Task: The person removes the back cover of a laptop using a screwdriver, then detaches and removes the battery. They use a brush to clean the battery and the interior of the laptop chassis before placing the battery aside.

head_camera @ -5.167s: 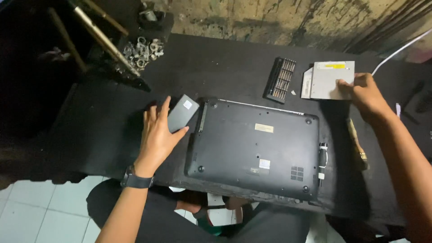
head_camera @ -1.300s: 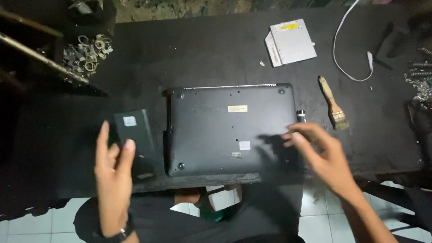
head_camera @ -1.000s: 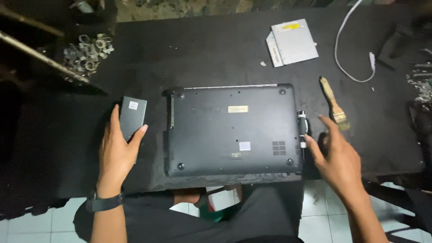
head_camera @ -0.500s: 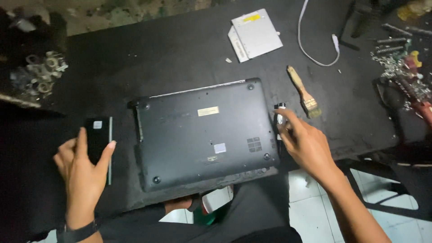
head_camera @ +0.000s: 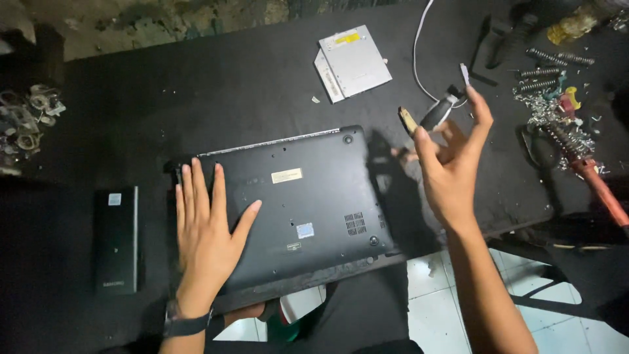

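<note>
Black and dusty, the worktop [head_camera: 196,98] filled most of the view from above, with pale floor tiles showing past its near edge. At its centre lay a black laptop [head_camera: 295,203], upside down, its underside with vents and small stickers facing up.

On the laptop's left part rested the left hand [head_camera: 206,226], flat, palm down, fingers spread and gripping nothing; a dark watch sat on that wrist. Left of it, apart from the laptop, a slim black battery pack [head_camera: 116,239] lay on the worktop.

To the right of the laptop, the right hand [head_camera: 452,164] was raised above the worktop, palm turned up. Its thumb and fingers were closed on a small screwdriver [head_camera: 440,111] with a dark and light handle, the thin tip pointing upward. A brush [head_camera: 407,122] with a wooden handle lay just behind that hand, partly hidden.

Farther back sat a flat silver optical drive [head_camera: 354,62], with a white cable [head_camera: 419,59] curving beside it. At the far right lay springs and loose screws [head_camera: 547,78]. A heap of metal rings [head_camera: 26,121] sat at the far left.
</note>
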